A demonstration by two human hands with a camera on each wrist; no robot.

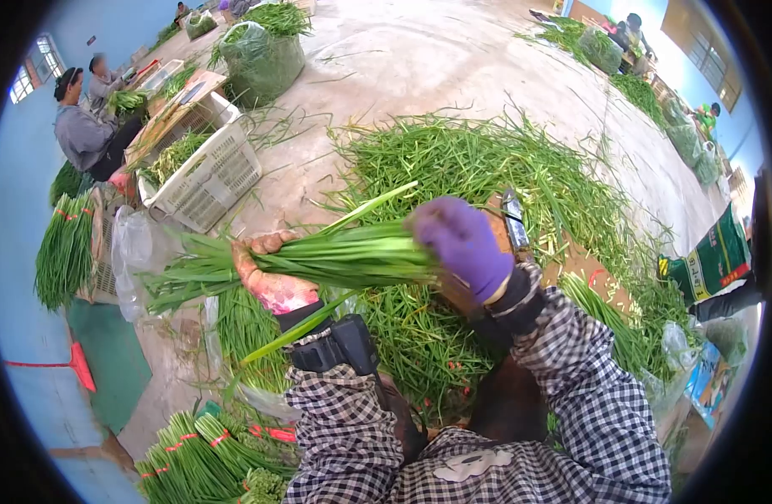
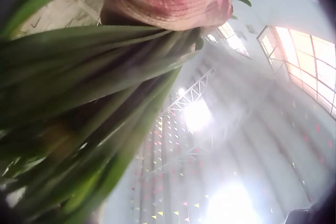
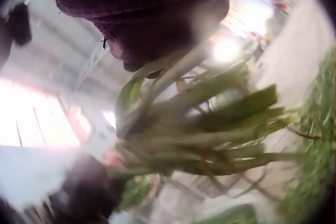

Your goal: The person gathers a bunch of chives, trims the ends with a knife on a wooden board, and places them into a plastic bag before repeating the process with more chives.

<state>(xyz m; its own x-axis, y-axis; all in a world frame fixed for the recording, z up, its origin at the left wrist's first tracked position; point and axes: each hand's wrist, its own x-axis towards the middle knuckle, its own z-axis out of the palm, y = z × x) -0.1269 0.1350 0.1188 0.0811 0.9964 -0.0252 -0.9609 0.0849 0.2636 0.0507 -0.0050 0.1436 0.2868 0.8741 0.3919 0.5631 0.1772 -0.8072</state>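
My bare left hand [image 1: 272,273] grips a thick bunch of long green stalks [image 1: 344,256], fingers and thumb curled round it near the leafy end. In the left wrist view, the leaves [image 2: 79,82] spread beside the patterned cuff. My right hand [image 1: 466,244], in a purple glove, is at the other end of the bunch, blurred, with its fingers curled at the stalk ends. The right wrist view shows the dark glove [image 3: 157,19] above pale, blurred stalk ends [image 3: 205,134], one strand running up to it; the fingertips are partly hidden.
Loose greens [image 1: 487,160] cover the floor ahead, with a knife [image 1: 514,220] on a board beyond my right hand. Tied bunches [image 1: 192,458] lie at the lower left. A white crate [image 1: 213,176] stands at the left, near seated people [image 1: 87,130]. A green sack [image 1: 709,260] is at the right.
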